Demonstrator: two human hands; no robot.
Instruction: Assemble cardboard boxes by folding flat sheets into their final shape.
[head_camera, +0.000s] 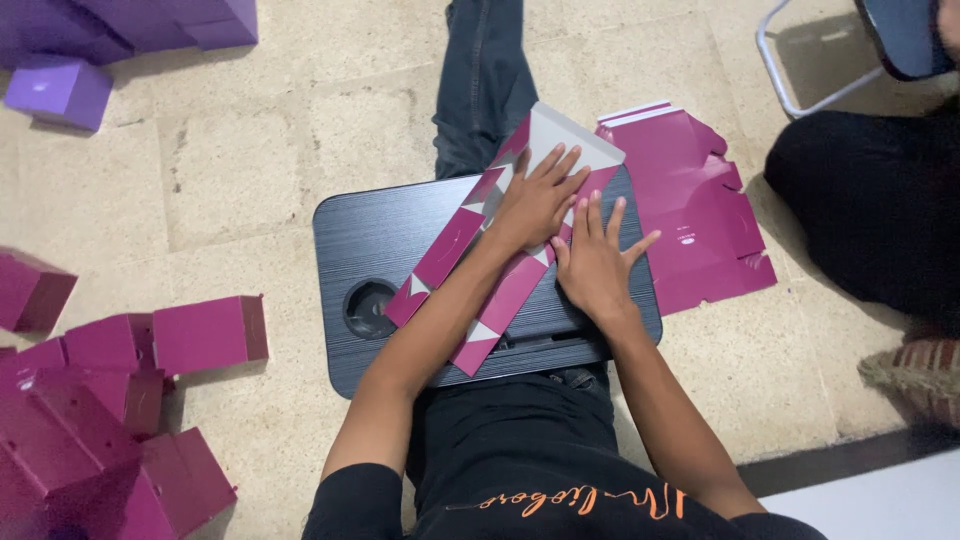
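i sit on the floor (250, 180) with a small dark lap table (370, 240) across my legs, so i have a hard flat surface to press against. a flat magenta carton blank (450, 250) lies slantwise on it, one end hanging off the near edge, the far end lifted to show its grey inside.

my left hand (537, 200) lies flat on the blank near its far end, fingers spread wide, palm down; it holds nothing, only pins the card. my right hand (595, 265) is just beside it, also flat and spread, lying partly on the blank's edge and partly on the table. the two hands nearly touch, which fits pressing along a crease.

a round cup recess (370, 305) is sunk in the table's left part; it looks empty, though its bottom is dark.

to my right, touching the table's edge, a stack of flat blanks (690, 210) lies on the floor within reach. to my left sit folded magenta boxes (130, 400), heaped loosely, some open-ended; i cannot see anything in them. further off, at the top left, are purple boxes (60, 90), well apart from the magenta ones.

another person in dark clothes (870, 220) sits at the right, beside a metal chair frame (800, 70).
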